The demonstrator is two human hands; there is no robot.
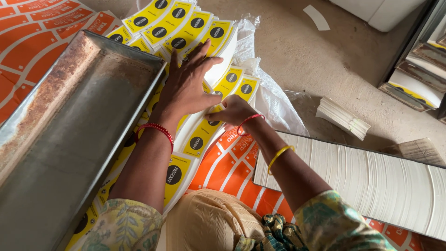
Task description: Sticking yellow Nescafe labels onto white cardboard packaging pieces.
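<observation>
— What is on your left?

— A long metal tray (69,121), grey and rusty along its rim. Orange printed sheets (28,42) lie flat past it.

— Where are your hands?

— Your left hand (188,83) lies flat with fingers spread on the yellow cards (186,30). The cards are shiny, curved, and fanned out under it. Your right hand (232,110) sits just beside it, pinching the edge of one yellow card.

— And on your right?

— A thick stack of white cards (371,181) stands on edge, smooth and tightly packed.
</observation>
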